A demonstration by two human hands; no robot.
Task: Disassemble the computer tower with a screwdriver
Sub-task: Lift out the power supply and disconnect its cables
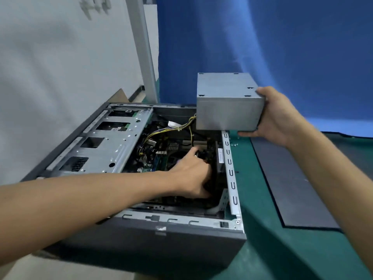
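Two bare hands were at work on the computer tower (pixel 141 235), which lay on its side on the green mat (pixel 262 249), open face up. The left hand (pixel 191 174) reached down into the dark right-hand part of the case with fingers curled. Its fingertips were lost among black parts, so I could not tell whether it gripped anything. The right hand (pixel 276 116) held the grey power supply box (pixel 228 102) by its right end, thumb on top and fingers underneath, raised over the tower's far right corner. Yellow and black cables (pixel 173 128) ran from the box into the case, their lower ends hidden. A strip of bare mat lay between the tower's slotted right rim (pixel 230 174) and a flat grey panel (pixel 292 182). Small specks (pixel 234 144) near that rim were too tiny to identify.
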